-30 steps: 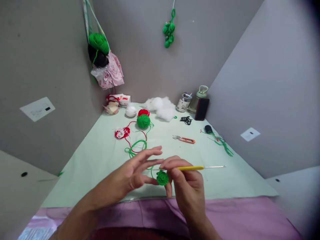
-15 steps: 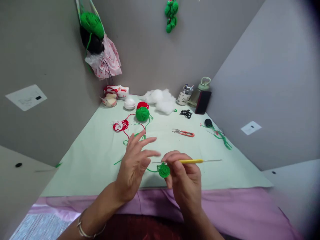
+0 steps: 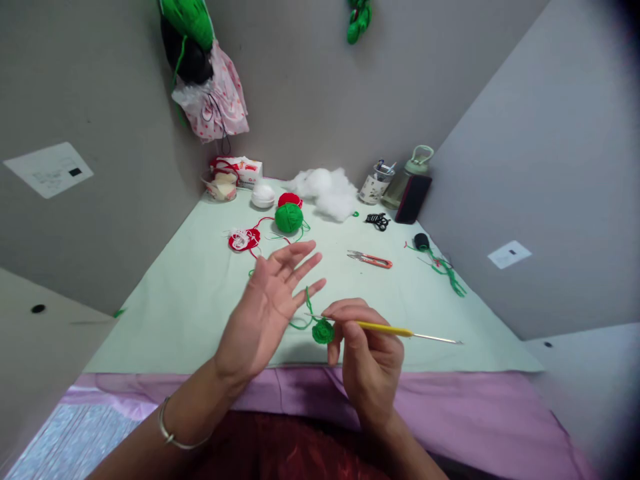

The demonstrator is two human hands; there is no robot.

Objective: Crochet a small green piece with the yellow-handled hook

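My right hand (image 3: pixel 371 360) grips a yellow-handled crochet hook (image 3: pixel 387 328), its metal ends pointing left and right. A small round piece of green crochet (image 3: pixel 323 331) hangs at the hook's left end, against my right fingertips. My left hand (image 3: pixel 265 307) is open, palm turned up and fingers spread, just left of the crochet piece. A strand of green yarn (image 3: pixel 309 300) runs from the piece up by my left little finger. Farther back sits the green yarn ball (image 3: pixel 289 218), in front of a red ball (image 3: pixel 291 199).
Orange thread snips (image 3: pixel 371 259) and a black claw clip (image 3: pixel 377 221) lie beyond my hands. White stuffing (image 3: pixel 327 193), a pen cup (image 3: pixel 376 184), a bottle (image 3: pixel 407 179) and a phone (image 3: pixel 413 199) stand along the back. Red-and-white yarn (image 3: pixel 245 239) lies at left, a black spool (image 3: pixel 421 242) at right.
My left hand has rolled palm-up, its fingers lifting and spreading beside the green strand. The hook's right end has tipped downward. The whole view has shifted slightly.
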